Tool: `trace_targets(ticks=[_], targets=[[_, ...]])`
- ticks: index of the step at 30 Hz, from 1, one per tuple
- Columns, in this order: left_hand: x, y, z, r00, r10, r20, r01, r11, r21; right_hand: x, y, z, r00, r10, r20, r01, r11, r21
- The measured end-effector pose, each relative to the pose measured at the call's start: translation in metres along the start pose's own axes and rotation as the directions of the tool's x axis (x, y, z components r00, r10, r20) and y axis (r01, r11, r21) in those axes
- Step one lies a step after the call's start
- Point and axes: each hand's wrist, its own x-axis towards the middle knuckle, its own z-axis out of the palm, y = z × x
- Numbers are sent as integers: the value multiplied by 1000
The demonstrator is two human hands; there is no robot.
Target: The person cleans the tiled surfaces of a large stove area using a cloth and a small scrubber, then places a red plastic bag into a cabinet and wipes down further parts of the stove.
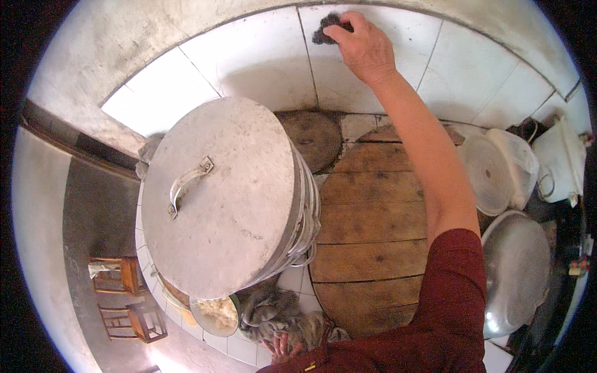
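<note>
My right hand (366, 49) is raised against the white wall tiles (261, 51) near the top, its fingers closed on a dark scouring pad (328, 29) that touches a tile. At the bottom, my left hand (282, 347) lies with its fingers spread at a crumpled grey cloth (270, 312) on the tiled counter; part of the hand is hidden by my dark red shirt. Between the hands stands a large metal pot with a flat round lid (233, 196) and a strap handle (186, 186). Right of it, under my right arm, is a round wooden plank cover (368, 219).
A bowl of pale food (217, 314) sits by the counter's front edge. A dark round lid (310, 140) lies behind the pot. On the right are a plastic tub (513, 163), a white container (559, 163) and a metal basin (515, 275). Wooden chairs (140, 321) stand at lower left.
</note>
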Motion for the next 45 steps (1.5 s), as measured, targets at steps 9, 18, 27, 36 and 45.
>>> trace_targets(ticks=[9, 18, 27, 36, 45], targets=[[-1, -5, 5, 1000, -12, -8, 12, 1000, 23, -85, -56, 52, 882, 46, 469, -54, 999, 5], [4, -2, 9, 1000, -3, 1, 3, 1000, -10, -75, -34, 38, 947, -12, 320, -37, 988, 148], [-13, 6, 7, 1000, -29, 12, 29, 1000, -7, 14, -74, 39, 994, -106, 17, 103, 987, 123], [-20, -7, 9, 999, 24, 44, -25, 999, 28, -134, -35, 48, 753, 75, 653, -19, 995, -94], [-13, 23, -26, 970, -97, 221, 104, 994, -22, -98, 15, -1, 880, -141, 453, 152, 988, 12]])
